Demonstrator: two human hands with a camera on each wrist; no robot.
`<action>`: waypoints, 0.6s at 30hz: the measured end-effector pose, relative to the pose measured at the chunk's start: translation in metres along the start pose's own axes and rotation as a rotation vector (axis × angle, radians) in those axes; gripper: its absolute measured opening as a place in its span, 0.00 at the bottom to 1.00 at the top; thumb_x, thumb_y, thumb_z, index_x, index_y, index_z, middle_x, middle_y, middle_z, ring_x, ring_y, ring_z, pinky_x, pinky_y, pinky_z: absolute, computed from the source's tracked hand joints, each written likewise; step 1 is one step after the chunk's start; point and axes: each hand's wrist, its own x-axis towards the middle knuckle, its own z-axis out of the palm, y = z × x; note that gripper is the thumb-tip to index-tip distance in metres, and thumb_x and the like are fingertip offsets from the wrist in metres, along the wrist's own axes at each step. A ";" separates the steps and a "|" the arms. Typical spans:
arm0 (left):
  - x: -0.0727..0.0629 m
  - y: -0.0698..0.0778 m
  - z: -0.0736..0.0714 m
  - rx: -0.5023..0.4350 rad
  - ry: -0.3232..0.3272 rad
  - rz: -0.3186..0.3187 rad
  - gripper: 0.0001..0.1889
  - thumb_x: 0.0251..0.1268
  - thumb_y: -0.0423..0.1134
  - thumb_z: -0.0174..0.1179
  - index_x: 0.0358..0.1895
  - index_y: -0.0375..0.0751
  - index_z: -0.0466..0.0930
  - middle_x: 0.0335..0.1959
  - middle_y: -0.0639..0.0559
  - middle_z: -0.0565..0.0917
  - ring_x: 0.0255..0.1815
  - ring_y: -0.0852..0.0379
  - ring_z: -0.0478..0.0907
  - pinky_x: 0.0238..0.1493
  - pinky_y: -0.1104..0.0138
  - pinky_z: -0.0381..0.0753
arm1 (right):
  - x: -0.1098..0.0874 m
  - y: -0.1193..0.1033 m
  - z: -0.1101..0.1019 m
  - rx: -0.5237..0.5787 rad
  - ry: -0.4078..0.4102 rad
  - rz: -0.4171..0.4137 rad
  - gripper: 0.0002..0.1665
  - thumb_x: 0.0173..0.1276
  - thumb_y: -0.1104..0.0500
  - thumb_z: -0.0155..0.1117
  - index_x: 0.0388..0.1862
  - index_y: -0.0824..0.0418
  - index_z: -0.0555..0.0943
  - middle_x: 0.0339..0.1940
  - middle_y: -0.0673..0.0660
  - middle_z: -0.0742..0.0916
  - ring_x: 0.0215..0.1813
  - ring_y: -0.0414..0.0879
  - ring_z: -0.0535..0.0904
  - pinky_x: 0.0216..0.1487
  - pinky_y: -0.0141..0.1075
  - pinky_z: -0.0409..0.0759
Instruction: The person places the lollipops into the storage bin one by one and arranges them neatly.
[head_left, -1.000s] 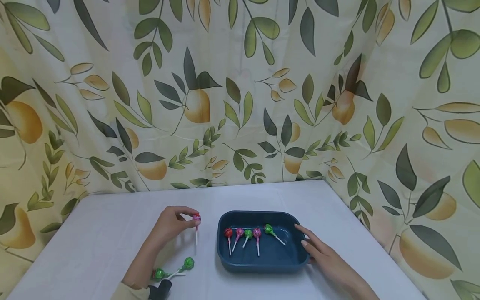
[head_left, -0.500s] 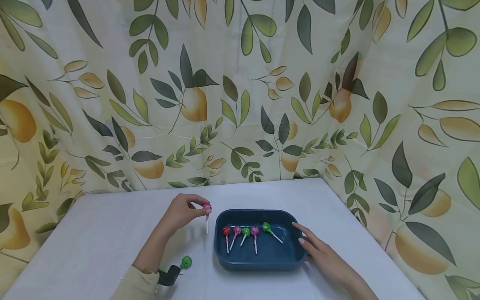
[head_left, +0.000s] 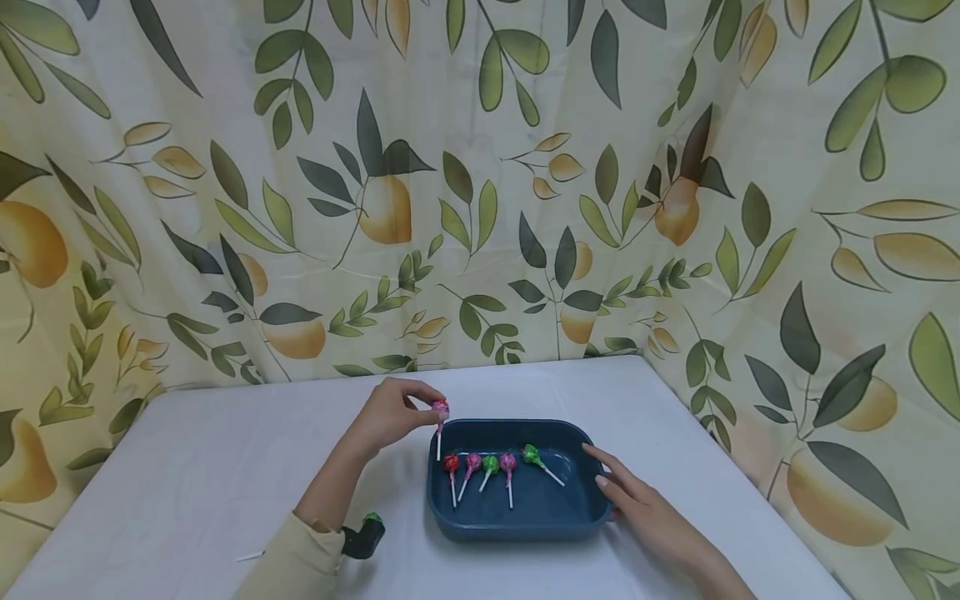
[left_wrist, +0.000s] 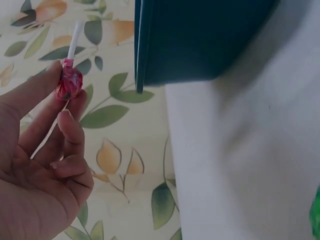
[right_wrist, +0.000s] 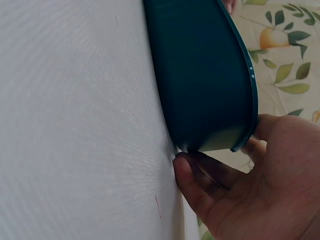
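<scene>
My left hand (head_left: 393, 414) pinches the pink wrapped head of a lollipop (head_left: 439, 410) between thumb and fingers. The lollipop's white stick points down, overlapping the tray's back left corner in the head view. In the left wrist view the same lollipop (left_wrist: 69, 84) shows beside the tray's dark wall (left_wrist: 200, 40). Inside the blue tray (head_left: 525, 527) several lollipops lie roughly in a row: a red one (head_left: 451, 464), pink ones (head_left: 472, 462) and green ones (head_left: 532, 454). At the tray's right end my right hand (head_left: 645, 500) holds its rim and outer wall, fingertips at the corner (right_wrist: 255, 132).
A green lollipop (head_left: 372, 517) on the white table (head_left: 187, 467) is mostly hidden behind the black wrist camera (head_left: 365, 539). Left of the sleeve a white stick (head_left: 250, 556) shows. A leaf-patterned curtain (head_left: 480, 208) hangs behind the table.
My left hand has carried the pink lollipop rightward and away from me, from beside the tray to its back left corner. The right hand stays on the tray; the tray's contents look unchanged.
</scene>
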 end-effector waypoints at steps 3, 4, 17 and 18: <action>0.003 0.003 0.008 0.003 -0.017 0.002 0.08 0.61 0.42 0.76 0.43 0.50 0.92 0.40 0.57 0.87 0.38 0.51 0.77 0.38 0.59 0.77 | 0.000 0.000 0.000 0.002 -0.001 -0.002 0.31 0.83 0.37 0.47 0.82 0.34 0.61 0.80 0.66 0.66 0.74 0.64 0.69 0.66 0.57 0.72; 0.004 0.004 0.011 0.003 -0.021 0.004 0.08 0.62 0.42 0.76 0.43 0.49 0.92 0.40 0.57 0.87 0.38 0.51 0.78 0.39 0.59 0.77 | -0.001 0.000 0.000 0.003 -0.001 -0.003 0.31 0.83 0.37 0.47 0.82 0.34 0.61 0.80 0.66 0.66 0.74 0.64 0.69 0.65 0.57 0.73; 0.014 0.023 0.049 0.009 -0.086 0.050 0.08 0.61 0.42 0.77 0.41 0.48 0.91 0.37 0.57 0.87 0.37 0.53 0.79 0.37 0.61 0.80 | 0.001 0.001 0.000 0.013 -0.011 -0.001 0.32 0.83 0.37 0.48 0.82 0.35 0.61 0.82 0.64 0.62 0.77 0.66 0.64 0.66 0.55 0.72; 0.014 0.024 0.051 0.010 -0.088 0.055 0.08 0.61 0.42 0.77 0.41 0.48 0.92 0.37 0.57 0.87 0.37 0.54 0.79 0.37 0.61 0.80 | 0.001 0.001 0.000 0.015 -0.015 -0.002 0.32 0.83 0.37 0.48 0.82 0.36 0.61 0.82 0.65 0.61 0.77 0.66 0.63 0.66 0.55 0.73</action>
